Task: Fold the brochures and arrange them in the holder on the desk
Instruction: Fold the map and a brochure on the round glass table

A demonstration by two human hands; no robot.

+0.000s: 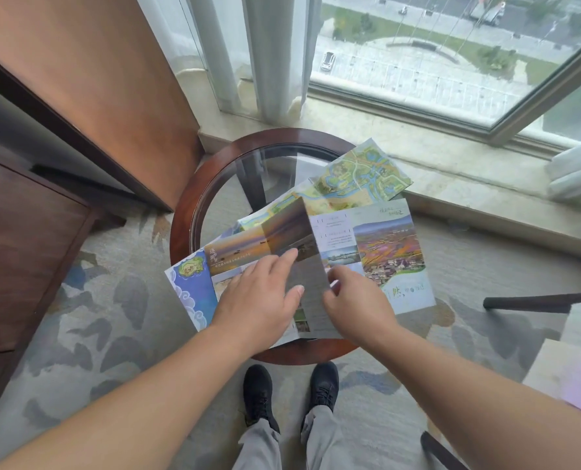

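On the round glass side table (187,212) by the window, straight fingers (289,254) of the left hand (258,293) press the top brochure (394,245) flat while the right hand (356,300) pinches its raised middle fold, whose edges should be aligned before creasing; no holder shows.

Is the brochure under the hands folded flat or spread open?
Half-folded: the top brochure creases upward mid-sheet; the left hand presses it, the right hand pinches one panel.

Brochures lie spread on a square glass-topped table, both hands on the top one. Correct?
No: the head view shows the table is round, not square. The brochures do lie spread on it, left hand and right hand on the top one.
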